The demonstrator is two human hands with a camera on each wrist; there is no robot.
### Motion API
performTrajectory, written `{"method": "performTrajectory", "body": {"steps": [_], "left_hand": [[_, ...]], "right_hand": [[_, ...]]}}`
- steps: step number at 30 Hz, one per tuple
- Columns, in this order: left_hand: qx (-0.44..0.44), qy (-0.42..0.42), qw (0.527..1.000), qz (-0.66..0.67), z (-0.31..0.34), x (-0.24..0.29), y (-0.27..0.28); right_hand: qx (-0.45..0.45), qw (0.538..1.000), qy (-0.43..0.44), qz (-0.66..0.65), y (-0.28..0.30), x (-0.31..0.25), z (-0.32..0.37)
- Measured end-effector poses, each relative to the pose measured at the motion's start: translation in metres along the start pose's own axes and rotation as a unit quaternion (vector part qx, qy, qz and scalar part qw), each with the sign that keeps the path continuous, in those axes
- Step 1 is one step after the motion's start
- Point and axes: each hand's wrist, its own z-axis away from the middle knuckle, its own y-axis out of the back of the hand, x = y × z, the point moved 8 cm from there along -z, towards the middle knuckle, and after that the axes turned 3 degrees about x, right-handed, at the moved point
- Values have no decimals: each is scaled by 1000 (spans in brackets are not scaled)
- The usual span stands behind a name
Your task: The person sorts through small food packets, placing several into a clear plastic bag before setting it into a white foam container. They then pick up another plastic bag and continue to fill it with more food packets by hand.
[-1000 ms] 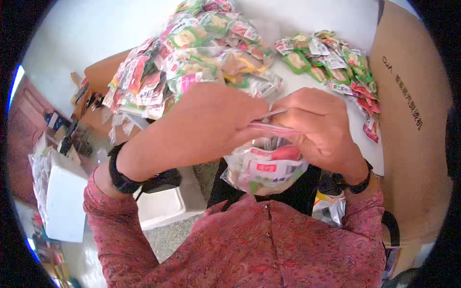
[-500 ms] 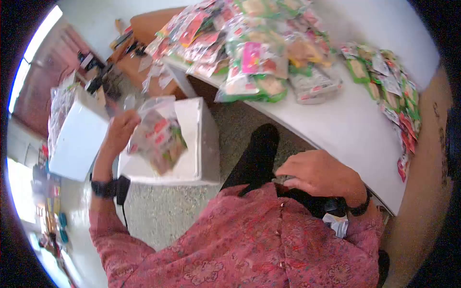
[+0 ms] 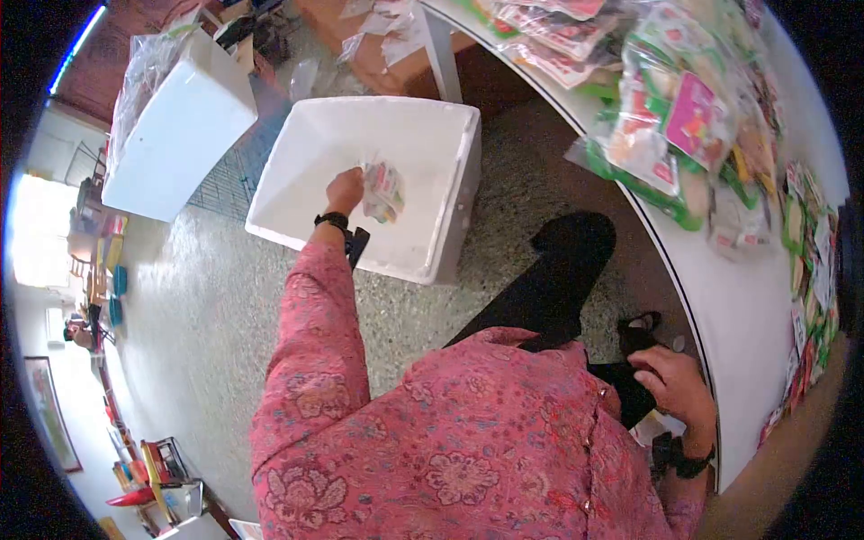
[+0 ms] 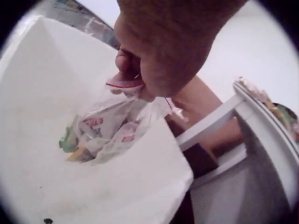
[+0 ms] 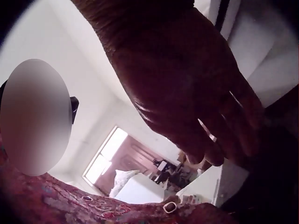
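My left hand [image 3: 346,191] reaches into a white foam box [image 3: 423,216] and grips a clear zip bag [image 3: 385,192] of small packets. In the left wrist view the fingers of that hand [image 4: 154,56] pinch the bag's red-lined top edge, and the bag [image 4: 117,126] hangs inside the box [image 4: 135,196]. My right hand [image 3: 675,382] is by the dark-clothed leg at the table's edge, fingers loosely bent, holding nothing. The right wrist view shows this hand [image 5: 187,84] with its fingers hanging down.
A white table [image 3: 711,333] runs along the right, with a heap of packed bags [image 3: 648,126] and more small packets [image 3: 814,261] at the far right. Another white box [image 3: 184,130] stands at the upper left. Speckled floor [image 3: 207,315] lies between the box and the left sleeve.
Both hands were together at the zip bag's top. The right hand let go and lowered to the leg, while the left carried the bag leftward into the foam box. The head view has swung left.
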Motion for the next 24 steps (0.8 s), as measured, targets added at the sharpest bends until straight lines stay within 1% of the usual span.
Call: {"method": "performTrajectory", "body": {"steps": [1, 2, 4, 5, 8, 12, 14, 18, 20, 21, 22, 24], "left_hand": [[-16, -3, 1000, 15, 2, -2, -13], [-23, 3, 1000, 18, 0, -4, -26], [-56, 3, 998, 17, -1, -4, -50], [-74, 5, 997, -1, 0, -3, -60], [-87, 4, 996, -24, 2, -1, -85], [-107, -4, 994, -22, 12, -7, -110], [-225, -21, 974, -21, 24, 1, -125], [-246, -45, 968, -15, 31, 13, -161], [-301, -24, 953, 31, 33, 11, -193], [-369, -29, 925, 83, 33, -4, -237], [-373, -31, 924, 84, 39, 1, -238], [-354, -150, 922, 44, 47, 29, -216]], "right_hand": [[-10, 1000, -20, 9, -4, 6, -2], [-19, 1000, -21, 11, -7, 8, -4], [-45, 996, -78, -11, -13, 18, -6], [-46, 996, -74, -16, -17, 24, -7], [-58, 995, -80, -11, -22, 24, -17], [-66, 995, -77, 0, -24, 19, -30], [-55, 995, -89, -9, -22, 16, -36], [-57, 995, -83, 24, -21, 14, -43], [-67, 992, -95, 47, -22, 14, -45], [-71, 991, -99, 47, -22, 14, -45], [-81, 991, -102, 42, -24, 14, -45], [-89, 990, -106, 37, -25, 14, -43]]}}
